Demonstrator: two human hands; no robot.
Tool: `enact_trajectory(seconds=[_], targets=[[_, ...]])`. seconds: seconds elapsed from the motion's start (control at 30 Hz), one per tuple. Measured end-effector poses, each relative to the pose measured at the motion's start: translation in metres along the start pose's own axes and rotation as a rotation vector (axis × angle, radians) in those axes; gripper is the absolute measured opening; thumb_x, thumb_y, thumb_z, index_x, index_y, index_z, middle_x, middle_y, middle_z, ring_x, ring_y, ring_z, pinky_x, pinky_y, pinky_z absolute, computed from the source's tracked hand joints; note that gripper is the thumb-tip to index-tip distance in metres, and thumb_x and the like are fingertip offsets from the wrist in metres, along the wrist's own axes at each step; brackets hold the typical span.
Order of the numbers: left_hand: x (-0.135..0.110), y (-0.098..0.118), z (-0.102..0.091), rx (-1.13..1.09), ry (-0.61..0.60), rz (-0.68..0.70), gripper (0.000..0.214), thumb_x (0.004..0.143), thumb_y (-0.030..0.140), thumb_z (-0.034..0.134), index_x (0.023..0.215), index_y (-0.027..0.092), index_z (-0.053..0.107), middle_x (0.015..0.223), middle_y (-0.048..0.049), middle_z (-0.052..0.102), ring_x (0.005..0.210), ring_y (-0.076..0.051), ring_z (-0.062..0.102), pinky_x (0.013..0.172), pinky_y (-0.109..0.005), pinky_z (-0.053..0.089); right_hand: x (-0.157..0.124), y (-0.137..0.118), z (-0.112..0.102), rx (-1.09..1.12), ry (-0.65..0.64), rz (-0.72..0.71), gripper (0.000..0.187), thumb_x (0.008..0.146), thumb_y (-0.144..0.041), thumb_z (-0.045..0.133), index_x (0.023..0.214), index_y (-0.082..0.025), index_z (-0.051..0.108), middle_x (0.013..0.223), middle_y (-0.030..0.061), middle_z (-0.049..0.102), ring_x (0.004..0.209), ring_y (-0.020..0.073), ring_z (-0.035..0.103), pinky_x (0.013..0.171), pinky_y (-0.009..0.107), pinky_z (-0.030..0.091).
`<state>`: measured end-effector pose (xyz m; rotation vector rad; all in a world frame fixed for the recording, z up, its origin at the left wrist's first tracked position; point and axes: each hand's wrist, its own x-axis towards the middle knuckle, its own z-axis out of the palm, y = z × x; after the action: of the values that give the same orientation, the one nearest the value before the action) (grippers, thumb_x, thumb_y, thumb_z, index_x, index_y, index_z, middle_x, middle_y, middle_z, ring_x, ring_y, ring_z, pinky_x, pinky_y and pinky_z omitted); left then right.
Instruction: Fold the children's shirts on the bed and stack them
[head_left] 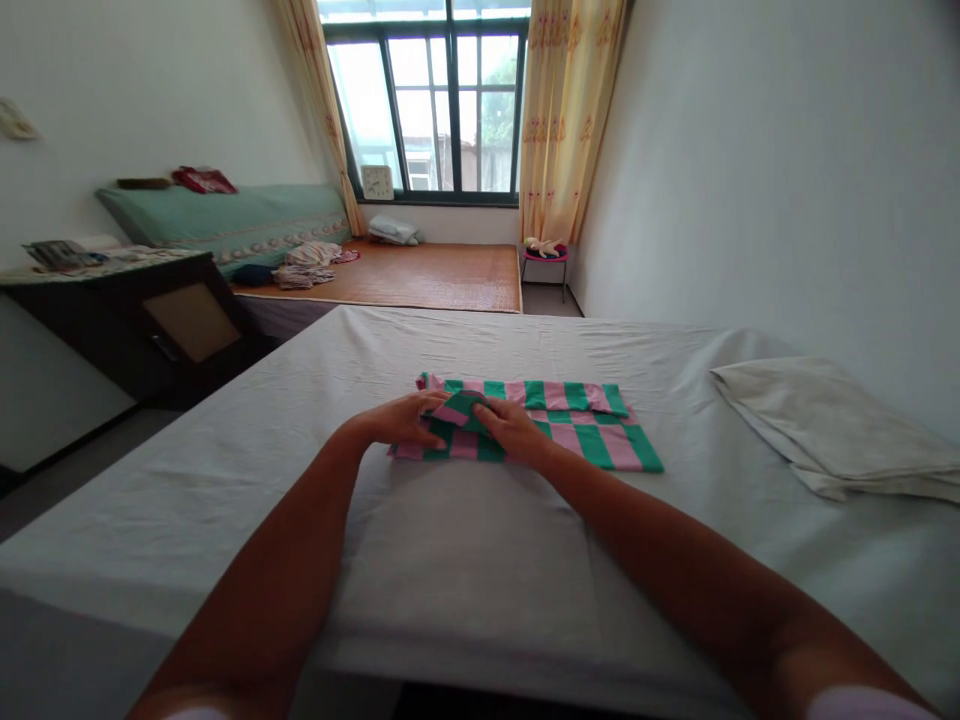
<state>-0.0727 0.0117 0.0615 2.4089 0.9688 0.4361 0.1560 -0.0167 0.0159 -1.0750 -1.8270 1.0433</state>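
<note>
A striped cloth [592,445] in green and pink lies folded in a long strip across the white-covered table. At its left part, a flap of it is lifted and bent over. My right hand [514,428] pinches this flap, thumb on top and the other fingers partly hidden behind. From the left side, my left hand [409,418] curls its fingers and thumb round the cloth's left end. The cloth's right half lies flat, with its upper layer folded back along the far edge.
A crumpled off-white cloth [840,425] lies at the right on the white sheet [262,430]. Beyond stands a bed with a brown mat [450,272] and some folded clothes [304,270]. A dark cabinet [187,320] is at left, a small stool [546,255] by the curtain.
</note>
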Motion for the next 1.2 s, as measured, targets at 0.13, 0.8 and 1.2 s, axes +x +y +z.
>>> enact_trajectory(seconds=[0.13, 0.8, 1.2], targets=[[0.015, 0.006, 0.016, -0.005, 0.288, -0.077, 0.034, 0.083, 0.044, 0.058, 0.067, 0.015, 0.066, 0.063, 0.002, 0.06, 0.065, -0.014, 0.054, 0.064, -0.023, 0.043, 0.006, 0.002, -0.005, 0.269, 0.134, 0.135, 0.041, 0.087, -0.059, 0.045, 0.095, -0.022, 0.058, 0.077, -0.0009, 0.057, 0.069, 0.0153, 0.055, 0.062, 0.029, 0.05], [-0.003, 0.007, -0.009, -0.427, -0.029, 0.131, 0.036, 0.08, 0.043, 0.068, 0.097, 0.012, 0.074, 0.101, -0.0123, 0.071, 0.098, -0.025, 0.063, 0.089, -0.034, 0.049, -0.001, -0.008, -0.043, 0.069, 0.072, -0.207, 0.024, 0.087, -0.035, 0.049, 0.095, -0.017, 0.063, 0.082, 0.003, 0.068, 0.066, 0.0132, 0.062, 0.065, 0.029, 0.051], [0.001, 0.008, 0.001, -0.462, 0.015, 0.032, 0.034, 0.083, 0.042, 0.063, 0.092, 0.01, 0.07, 0.085, -0.0044, 0.068, 0.079, -0.016, 0.06, 0.074, -0.026, 0.05, -0.02, -0.02, 0.005, -0.606, 0.085, -0.221, 0.065, 0.075, -0.016, 0.066, 0.136, -0.022, 0.046, 0.128, 0.0101, 0.06, 0.117, 0.0271, 0.053, 0.096, 0.043, 0.042]])
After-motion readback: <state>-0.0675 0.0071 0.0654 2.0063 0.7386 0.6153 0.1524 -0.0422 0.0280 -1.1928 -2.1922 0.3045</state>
